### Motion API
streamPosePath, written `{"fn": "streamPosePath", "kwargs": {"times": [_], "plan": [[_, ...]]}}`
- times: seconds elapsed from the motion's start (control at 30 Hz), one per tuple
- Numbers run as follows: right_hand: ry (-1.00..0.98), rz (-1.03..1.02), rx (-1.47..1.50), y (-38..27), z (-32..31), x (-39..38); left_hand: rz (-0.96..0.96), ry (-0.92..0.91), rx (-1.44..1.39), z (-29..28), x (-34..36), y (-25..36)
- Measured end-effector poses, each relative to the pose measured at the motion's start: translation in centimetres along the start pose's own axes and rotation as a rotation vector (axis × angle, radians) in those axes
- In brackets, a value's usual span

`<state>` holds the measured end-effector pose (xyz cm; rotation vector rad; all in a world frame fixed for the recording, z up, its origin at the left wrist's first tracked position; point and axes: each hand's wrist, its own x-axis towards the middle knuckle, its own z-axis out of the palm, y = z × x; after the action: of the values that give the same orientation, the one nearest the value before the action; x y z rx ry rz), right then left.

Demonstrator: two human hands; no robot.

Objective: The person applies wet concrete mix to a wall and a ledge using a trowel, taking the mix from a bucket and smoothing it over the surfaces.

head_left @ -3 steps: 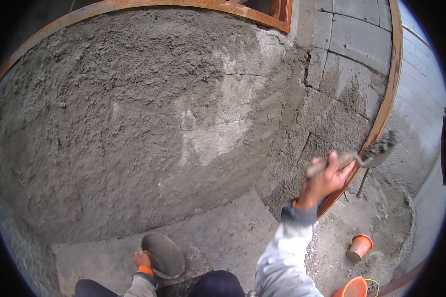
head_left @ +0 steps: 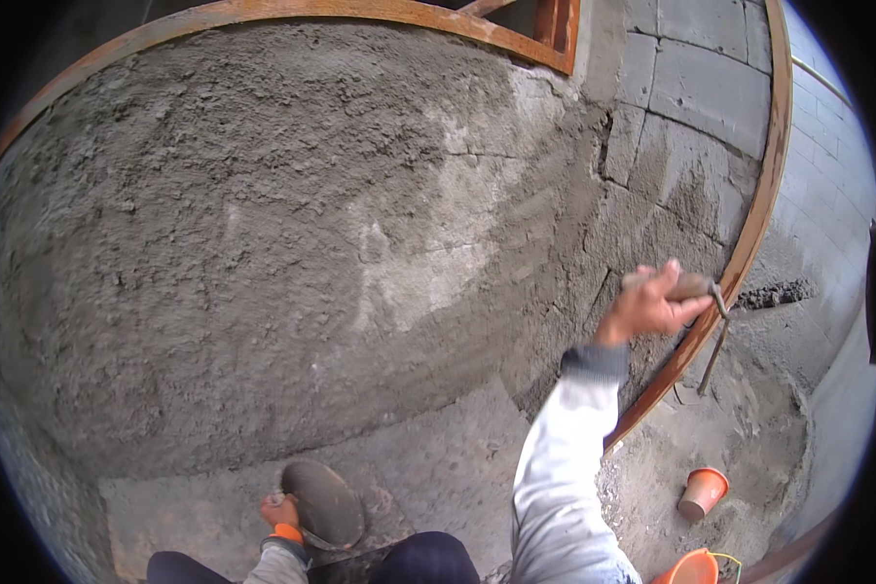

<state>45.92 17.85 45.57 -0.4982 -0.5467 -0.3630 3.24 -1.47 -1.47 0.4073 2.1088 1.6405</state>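
My right hand (head_left: 647, 313) is wrapped round the wooden handle of a trowel (head_left: 693, 285), held out at the right in front of the wooden post. The trowel's blade is seen almost edge-on beyond the post, and a strip of dark wet mortar (head_left: 777, 295) shows along it. Low at the left, my left hand (head_left: 280, 510) grips the near-left edge of a round grey mortar pan (head_left: 323, 504), which is tilted so its inside shows. A rough mortar-coated wall (head_left: 214, 263) fills the middle, with a paler, thinly covered patch (head_left: 433, 273).
An upright wooden post (head_left: 757, 209) stands at the right, and a wooden frame (head_left: 360, 12) runs along the top. Beyond the post are a thin rod (head_left: 713, 362), an orange-rimmed bucket (head_left: 703, 493) and another orange bucket (head_left: 691, 567). Bare blocks (head_left: 711, 83) show upper right.
My right hand has risen slightly with the trowel. The blade has turned from showing its flat side to nearly edge-on. The left hand and pan have stayed put.
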Motion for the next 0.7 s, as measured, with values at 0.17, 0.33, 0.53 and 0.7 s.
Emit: {"fn": "streamPosePath", "kwargs": {"times": [0.17,0.33,0.53,0.7], "plan": [[-0.813,0.002,-0.832,11.4,4.5,3.2,0.213,-0.045,0.256,0.7,2.5,0.3],[-1.677,-0.103,0.13,4.4,-12.1,-16.8,0.08,-0.036,0.04,0.0,1.4,1.9],[-2.37,0.428,0.183,-0.7,-29.9,-26.4,0.183,-0.382,-0.104,5.6,-2.7,7.7],[-2.211,0.502,-0.331,-6.2,-21.0,-30.2,0.437,-0.626,-0.128,5.9,-2.3,18.5]]}}
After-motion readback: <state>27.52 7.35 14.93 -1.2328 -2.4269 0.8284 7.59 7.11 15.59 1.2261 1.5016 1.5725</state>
